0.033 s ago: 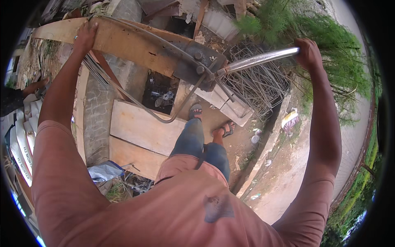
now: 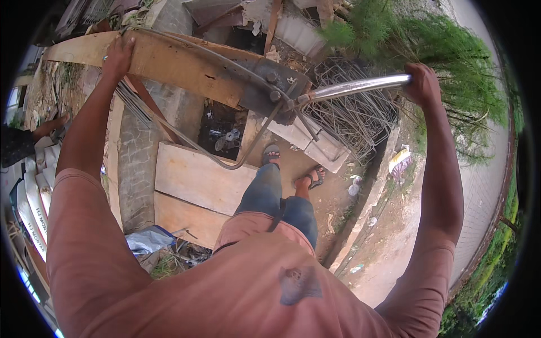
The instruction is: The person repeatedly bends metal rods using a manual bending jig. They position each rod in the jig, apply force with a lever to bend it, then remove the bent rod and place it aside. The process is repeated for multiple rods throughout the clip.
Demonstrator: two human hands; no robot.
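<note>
My left hand point(image 2: 118, 57) rests over the left end of a bent steel rod point(image 2: 197, 50), on a long wooden board point(image 2: 174, 66); its fingers seem closed on the rod, though partly hidden. The rod forms a long loop with a corner near my legs. It passes between round pins point(image 2: 272, 77) on a dark metal plate point(image 2: 260, 90) at the board's right end. My right hand point(image 2: 424, 85) is wrapped round the far end of a shiny metal pipe handle point(image 2: 358, 86), whose other end meets the pins and rod.
A heap of bent steel rods point(image 2: 352, 112) lies beyond the handle, beside a green feathery bush point(image 2: 451, 84). A dark pit point(image 2: 221, 127) opens below the board, near pale wooden panels point(image 2: 205, 177). Left are stacked white sacks point(image 2: 32, 205) and another person's hand point(image 2: 52, 127).
My right hand and the pipe handle have swung slightly towards me. My left hand stays at the same spot on the board. The view has shifted a little.
</note>
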